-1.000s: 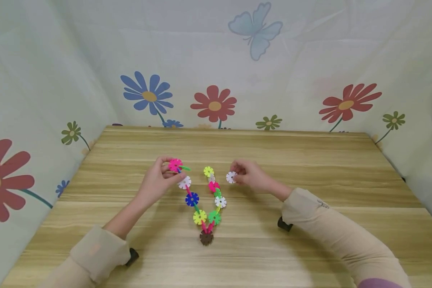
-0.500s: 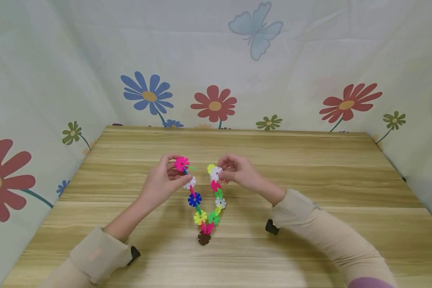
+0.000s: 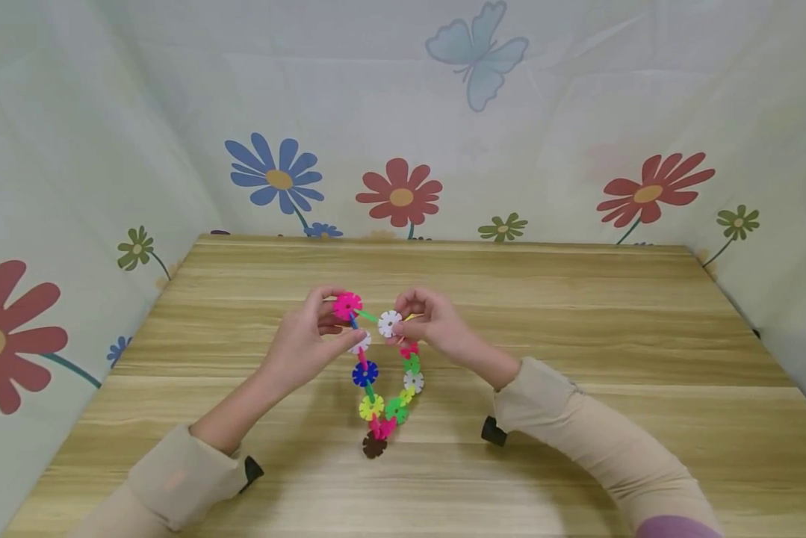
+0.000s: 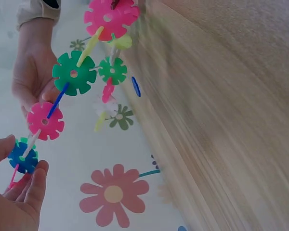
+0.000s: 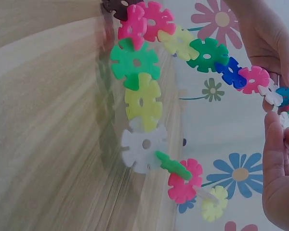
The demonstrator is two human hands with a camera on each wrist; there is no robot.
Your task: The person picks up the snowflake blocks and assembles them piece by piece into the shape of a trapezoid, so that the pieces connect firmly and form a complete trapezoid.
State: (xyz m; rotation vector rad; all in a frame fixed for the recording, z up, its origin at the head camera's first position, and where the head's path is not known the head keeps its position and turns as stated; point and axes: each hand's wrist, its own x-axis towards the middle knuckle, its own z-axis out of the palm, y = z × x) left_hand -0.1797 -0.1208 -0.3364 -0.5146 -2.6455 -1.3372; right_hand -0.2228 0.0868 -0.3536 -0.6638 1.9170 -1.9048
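Observation:
A chain of notched plastic snowflake discs [image 3: 397, 410] in several colours hangs in a U shape over the table. My left hand [image 3: 302, 336] holds its left end, fingers and thumb around the pink disc [image 3: 343, 301] and the discs by it. From there a green disc [image 3: 366, 315] sticks out edge-on to the right. In my right hand [image 3: 436, 325] a loose white disc [image 3: 385, 319] is pinched between thumb and fingers, its rim right at the green disc. The right wrist view shows the chain's other end, a yellow disc [image 5: 213, 211], hanging free.
The wood-grain table [image 3: 577, 299] spreads around both hands. A brown disc [image 3: 370, 448] forms the low point of the chain, close over the tabletop. Behind the table hangs a pale cloth [image 3: 349, 90] printed with flowers and a butterfly.
My right hand has moved left with the white disc, past the chain's yellow end, up to the green disc. The left hand has shifted slightly right, and the chain swings with it.

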